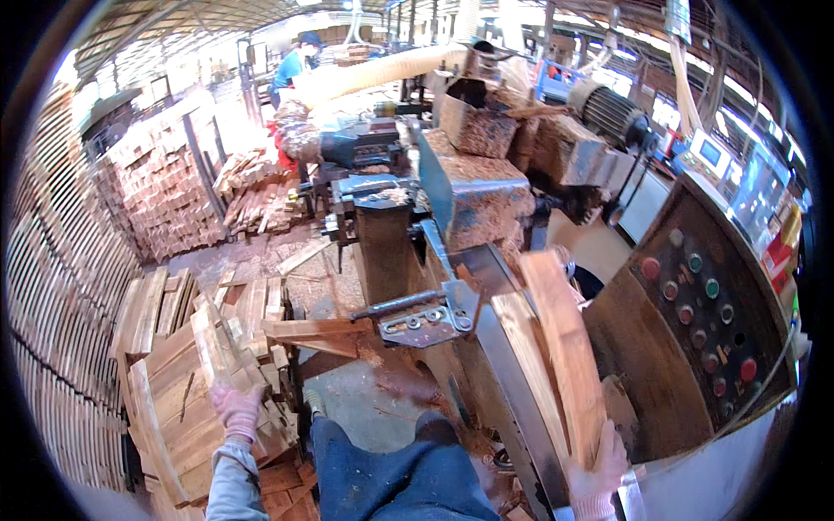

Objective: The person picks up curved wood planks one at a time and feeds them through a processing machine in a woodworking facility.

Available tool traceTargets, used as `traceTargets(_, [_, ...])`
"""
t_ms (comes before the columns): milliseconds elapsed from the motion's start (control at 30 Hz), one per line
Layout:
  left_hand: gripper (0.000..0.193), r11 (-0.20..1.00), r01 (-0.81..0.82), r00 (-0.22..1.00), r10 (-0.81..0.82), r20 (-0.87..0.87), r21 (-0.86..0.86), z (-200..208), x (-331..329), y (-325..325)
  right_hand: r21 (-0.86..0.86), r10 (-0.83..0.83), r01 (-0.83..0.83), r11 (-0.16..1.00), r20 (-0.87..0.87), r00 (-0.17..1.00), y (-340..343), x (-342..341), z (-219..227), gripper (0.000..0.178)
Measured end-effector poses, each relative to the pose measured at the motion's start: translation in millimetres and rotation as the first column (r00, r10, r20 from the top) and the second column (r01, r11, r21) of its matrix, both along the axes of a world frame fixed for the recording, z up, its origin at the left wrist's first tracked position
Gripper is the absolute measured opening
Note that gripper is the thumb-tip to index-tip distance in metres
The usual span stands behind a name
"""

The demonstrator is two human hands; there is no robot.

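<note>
In our right hand (601,460) we hold, fingers grasping its near end, a thick board (569,347), with a thinner plank (527,365) just left of them, while our left hand (236,408) touches a pale slat (206,343), whether its fingers grip we cannot tell, and beyond both hands stands a sawdust-strewn machine (482,208).

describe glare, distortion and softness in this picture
Head view: glare bleaches the stack of wood blocks at upper left; head view: fisheye bowing curves the slatted timber stack along the left rim, and the corners go black; head view: the left hand and right hand look slightly soft, though whether from motion or focus I cannot tell.
</note>
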State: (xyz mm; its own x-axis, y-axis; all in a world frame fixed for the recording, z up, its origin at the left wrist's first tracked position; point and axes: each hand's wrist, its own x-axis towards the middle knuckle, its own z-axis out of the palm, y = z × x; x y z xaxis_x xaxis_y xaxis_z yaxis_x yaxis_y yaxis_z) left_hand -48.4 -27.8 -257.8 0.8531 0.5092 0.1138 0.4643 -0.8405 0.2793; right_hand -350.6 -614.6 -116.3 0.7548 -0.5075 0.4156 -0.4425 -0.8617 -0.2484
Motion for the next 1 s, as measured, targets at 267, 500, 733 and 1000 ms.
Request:
traceTargets(267, [0.101, 0.952, -0.289, 0.946, 0.268, -0.184, -0.097, 8.0, 1.0, 22.2, -0.028, 0.218, -0.231, 0.972, 0.457, 0.862, -7.5, 227.4, -8.1, 0.088])
traceTargets(500, [0.094, 0.904, -0.409, 0.91, 0.414, -0.015, 0.127, 26.5, -45.7, 139.2, 0.514, 0.233, -0.416, 0.75, 0.384, 0.893, 26.3, 135.3, -10.9, 0.081])
traceTargets(733, [0.103, 0.852, -0.519, 0.838, 0.522, -0.159, 0.064, -5.8, -134.7, 303.4, -0.101, 0.241, -0.302, 0.948, -0.39, 0.889, 43.2, -63.3, 37.5, 0.058])
traceTargets(1000, [0.096, 0.8, -0.6, 0.769, 0.575, -0.281, -0.003, 0.0, -126.7, 285.3, -0.243, 0.437, -0.523, 0.817, -0.331, 0.836, 19.0, 10.1, 23.3, 0.05])
